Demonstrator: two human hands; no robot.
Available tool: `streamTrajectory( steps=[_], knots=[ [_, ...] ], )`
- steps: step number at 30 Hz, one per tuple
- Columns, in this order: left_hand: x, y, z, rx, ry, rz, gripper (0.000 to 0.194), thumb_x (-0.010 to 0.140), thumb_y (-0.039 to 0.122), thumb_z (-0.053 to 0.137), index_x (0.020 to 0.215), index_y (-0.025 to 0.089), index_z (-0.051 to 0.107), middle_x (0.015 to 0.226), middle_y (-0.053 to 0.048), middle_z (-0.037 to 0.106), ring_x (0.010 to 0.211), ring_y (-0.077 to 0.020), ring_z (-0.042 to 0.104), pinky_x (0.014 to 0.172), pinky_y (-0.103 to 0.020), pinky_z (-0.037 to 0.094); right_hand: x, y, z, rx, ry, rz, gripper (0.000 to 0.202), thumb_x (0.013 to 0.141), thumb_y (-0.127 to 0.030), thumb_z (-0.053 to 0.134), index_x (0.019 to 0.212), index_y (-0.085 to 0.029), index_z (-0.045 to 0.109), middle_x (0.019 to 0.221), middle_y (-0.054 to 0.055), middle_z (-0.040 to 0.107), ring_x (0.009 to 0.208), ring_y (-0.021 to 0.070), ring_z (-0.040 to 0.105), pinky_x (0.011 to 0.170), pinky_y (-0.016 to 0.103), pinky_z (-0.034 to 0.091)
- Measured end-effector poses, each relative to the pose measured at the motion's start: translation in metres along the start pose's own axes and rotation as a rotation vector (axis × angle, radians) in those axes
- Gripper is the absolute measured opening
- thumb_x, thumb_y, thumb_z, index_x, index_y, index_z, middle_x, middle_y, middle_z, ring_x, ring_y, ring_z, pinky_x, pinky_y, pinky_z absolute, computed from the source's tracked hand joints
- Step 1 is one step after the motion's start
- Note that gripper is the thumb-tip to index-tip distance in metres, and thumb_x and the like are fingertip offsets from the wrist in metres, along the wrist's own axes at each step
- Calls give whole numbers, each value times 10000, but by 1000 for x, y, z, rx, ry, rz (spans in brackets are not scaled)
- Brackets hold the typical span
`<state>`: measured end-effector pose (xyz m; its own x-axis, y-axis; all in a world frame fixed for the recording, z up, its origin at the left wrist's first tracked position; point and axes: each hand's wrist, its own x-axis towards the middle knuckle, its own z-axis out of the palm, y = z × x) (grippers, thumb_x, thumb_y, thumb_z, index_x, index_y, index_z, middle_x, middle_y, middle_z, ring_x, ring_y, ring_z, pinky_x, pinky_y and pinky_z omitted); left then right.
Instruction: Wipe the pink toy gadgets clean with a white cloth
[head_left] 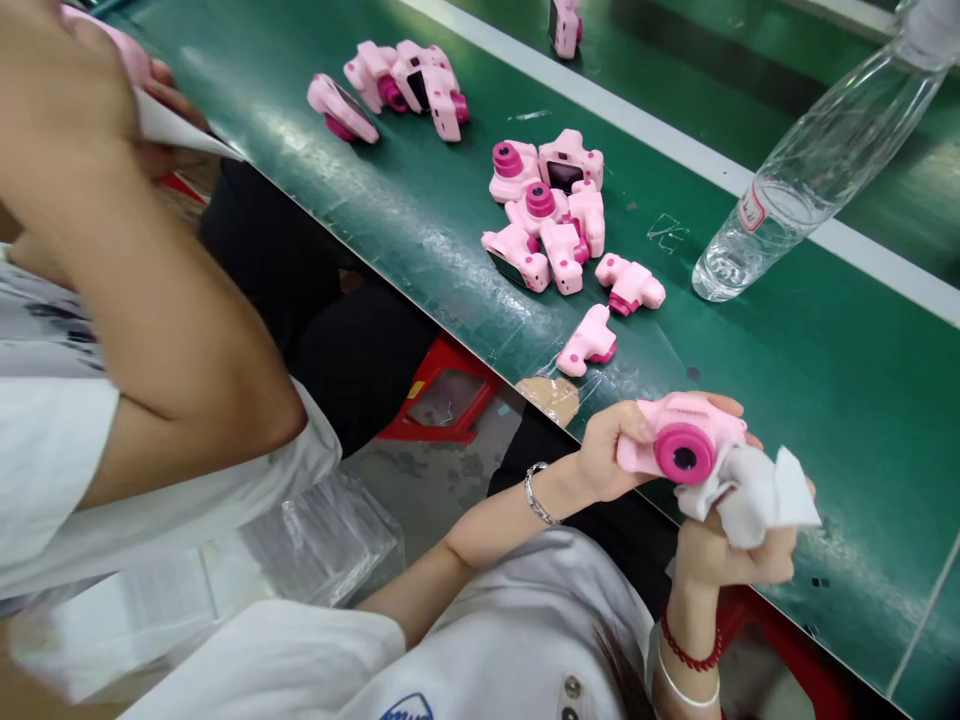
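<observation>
A pink toy camera (649, 455) with a deep pink lens ring faces up toward me above the table's near edge. My left hand (604, 460) grips its left end, the thumb on the front and fingertips showing behind the top. Bunched in my right hand (739, 560) is a white cloth (750, 495), pressed against the camera's lower right side beside the lens. The cloth hides part of the camera and some of my right fingers. Closest on the table lies another pink toy camera (587, 342), with one more toy camera (630, 284) just beyond it.
Several pink cameras (540, 205) lie in a cluster on the green table (847, 380), with another group (409, 85) farther left. A clear bottle (780, 210) stands at the right. A co-worker's arm (172, 290) reaches in at left. Red stools (442, 390) show below the table.
</observation>
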<state>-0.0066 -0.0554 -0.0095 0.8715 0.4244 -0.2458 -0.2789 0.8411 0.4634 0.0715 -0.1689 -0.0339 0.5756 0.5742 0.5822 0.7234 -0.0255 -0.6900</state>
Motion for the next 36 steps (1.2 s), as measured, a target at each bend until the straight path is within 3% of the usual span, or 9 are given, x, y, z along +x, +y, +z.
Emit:
streamTrajectory(
  steps=[2, 3, 8, 12, 18, 22, 29, 32, 36],
  knots=[
    [-1, -5, 1, 69, -23, 27, 364, 434, 288, 569, 762, 162, 664, 703, -40, 633, 688, -200, 568, 654, -312, 456, 15, -2, 5, -80, 218, 36, 107, 809, -182, 655, 859, -250, 721, 682, 11, 524, 732, 219, 564, 606, 342, 399],
    [-4, -7, 1, 119, -28, 23, 450, 437, 265, 607, 867, 163, 691, 758, -34, 651, 684, -181, 548, 636, -287, 430, 22, -2, 5, -78, 230, 94, 76, 792, -194, 675, 827, -234, 728, 695, 10, 551, 727, 205, 568, 615, 331, 409],
    [-14, -12, 3, 132, -34, -63, 583, 447, 236, 696, 1027, 178, 690, 817, -15, 663, 693, -149, 516, 595, -235, 376, 40, 4, -16, 158, -118, 493, 107, 782, -295, 680, 784, -198, 724, 688, -11, 575, 598, 130, 502, 529, 260, 379],
    [-11, -3, 2, 120, -14, -87, 533, 439, 246, 689, 966, 170, 695, 845, -32, 677, 744, -172, 550, 658, -255, 432, 54, 3, -38, 155, -401, 342, 190, 779, -303, 688, 633, -195, 631, 628, -23, 509, 548, 102, 418, 476, 238, 318],
    [-12, 11, -1, 461, 5, -91, 561, 548, 297, 688, 1095, 173, 709, 765, 3, 605, 668, -137, 468, 618, -249, 392, 81, -9, -44, 26, -649, 115, 141, 859, -293, 659, 742, -217, 680, 752, -3, 566, 621, 112, 470, 543, 240, 380],
    [-20, 14, 2, 627, -38, 84, 643, 585, 245, 706, 1226, 205, 691, 1039, -42, 677, 903, -209, 586, 842, -308, 479, 75, 4, -45, 32, -583, 87, 87, 851, -258, 642, 863, -230, 723, 796, 8, 617, 682, 133, 549, 588, 248, 422],
    [-29, 15, 3, 821, -152, 226, 1004, 591, 93, 671, 1555, 202, 410, 1307, -103, 598, 1201, -267, 584, 1141, -391, 384, 39, 29, -44, 128, -174, 594, 134, 832, -287, 637, 869, -187, 717, 733, -6, 615, 613, 121, 502, 527, 239, 377],
    [-29, 13, 5, 936, -178, 276, 1025, 634, 95, 636, 1600, 188, 305, 1415, -127, 544, 1340, -294, 494, 1204, -423, 312, 35, 17, -32, 137, -209, 494, 106, 850, -257, 620, 844, -193, 705, 712, -19, 592, 604, 113, 497, 543, 237, 369],
    [-26, 13, 8, 914, -101, 355, 964, 648, 86, 665, 1566, 171, 383, 1402, -126, 566, 1339, -307, 480, 1208, -423, 305, 38, -11, -18, 107, -190, 101, 171, 874, -154, 591, 714, -202, 627, 695, -27, 552, 587, 91, 477, 553, 225, 360]
  ],
)
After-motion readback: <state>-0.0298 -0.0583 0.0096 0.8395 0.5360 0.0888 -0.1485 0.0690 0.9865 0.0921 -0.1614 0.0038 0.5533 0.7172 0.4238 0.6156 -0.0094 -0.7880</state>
